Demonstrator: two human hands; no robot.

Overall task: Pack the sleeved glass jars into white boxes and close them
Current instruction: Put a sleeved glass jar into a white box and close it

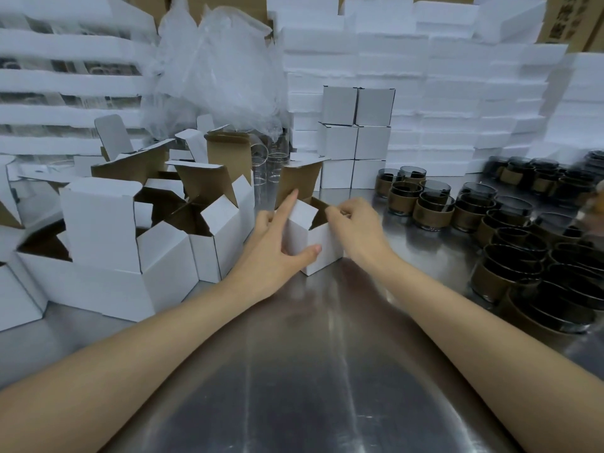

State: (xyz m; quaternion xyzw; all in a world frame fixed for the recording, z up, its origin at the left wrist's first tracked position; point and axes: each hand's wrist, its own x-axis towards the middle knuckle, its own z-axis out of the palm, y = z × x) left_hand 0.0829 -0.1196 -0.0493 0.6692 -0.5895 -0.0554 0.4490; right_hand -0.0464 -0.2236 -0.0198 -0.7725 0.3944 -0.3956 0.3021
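Forearms reach across the steel table (310, 371). Beyond them the left hand (277, 246) grips the white box (327, 233), thumb across its front and forefinger up along one side flap. The right hand (356, 223) pinches the opposite flap. Whether a jar is inside cannot be told. Advised: hold the box steady and fold both side flaps flat before lowering the lid. Sleeved jars (431, 207) stand to the right, with closed boxes (356, 142) stacked behind.
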